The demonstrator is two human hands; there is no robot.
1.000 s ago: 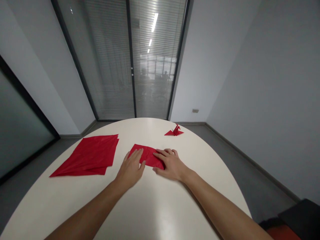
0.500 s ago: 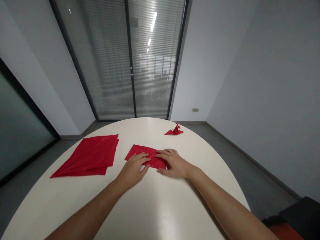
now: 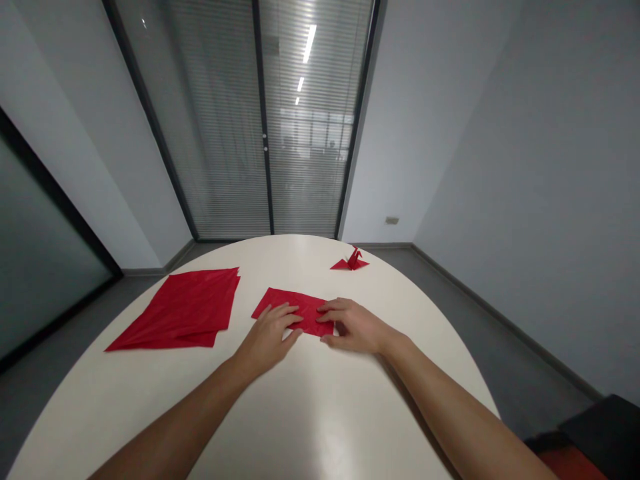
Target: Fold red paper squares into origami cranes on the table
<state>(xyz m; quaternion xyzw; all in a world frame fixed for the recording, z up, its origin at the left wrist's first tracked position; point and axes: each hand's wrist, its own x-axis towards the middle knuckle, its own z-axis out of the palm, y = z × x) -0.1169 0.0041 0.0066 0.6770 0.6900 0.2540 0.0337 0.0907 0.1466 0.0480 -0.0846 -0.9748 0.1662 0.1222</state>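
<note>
A folded red paper rectangle [image 3: 290, 307] lies flat on the white oval table [image 3: 310, 407] in front of me. My left hand [image 3: 270, 333] rests on its near left part, fingers stretched out flat. My right hand [image 3: 353, 325] presses its right end, fingers extended and lying on the paper. Neither hand lifts the sheet.
A stack of red paper sheets [image 3: 180, 317] lies to the left. A small finished red paper crane [image 3: 351, 261] stands at the far right side of the table. Glass doors with blinds are beyond; a dark chair [image 3: 590, 433] sits at lower right.
My right hand has slid rightward along the folded paper, and my left hand has moved a little further onto it. The paper has shifted slightly on the table.
</note>
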